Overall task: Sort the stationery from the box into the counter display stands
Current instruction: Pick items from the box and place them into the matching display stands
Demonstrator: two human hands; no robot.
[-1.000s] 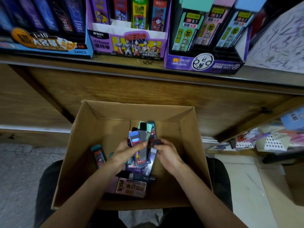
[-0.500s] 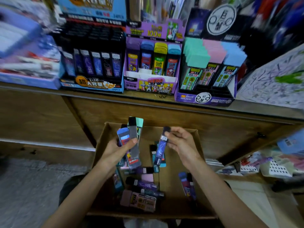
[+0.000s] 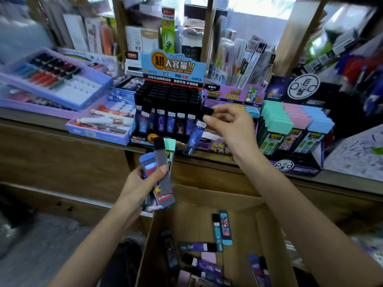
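Grip on my right point(image 3: 228, 127) pinches a blue lead case point(image 3: 195, 135) by its black cap, hanging just in front of the black display stand point(image 3: 167, 112) on the bench point(image 3: 342, 181). My left grip point(image 3: 143, 183) curls round a bundle of cases point(image 3: 163, 175), lower down. More loose cases point(image 3: 199, 247) lie in the cardboard box point(image 3: 269, 235).

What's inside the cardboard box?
Loose lead-refill cases lie flat on the cardboard box floor: a teal-capped one, dark purple ones, a pink-capped one. The right forearm covers the box's right side, and the frame edge cuts off its near end.
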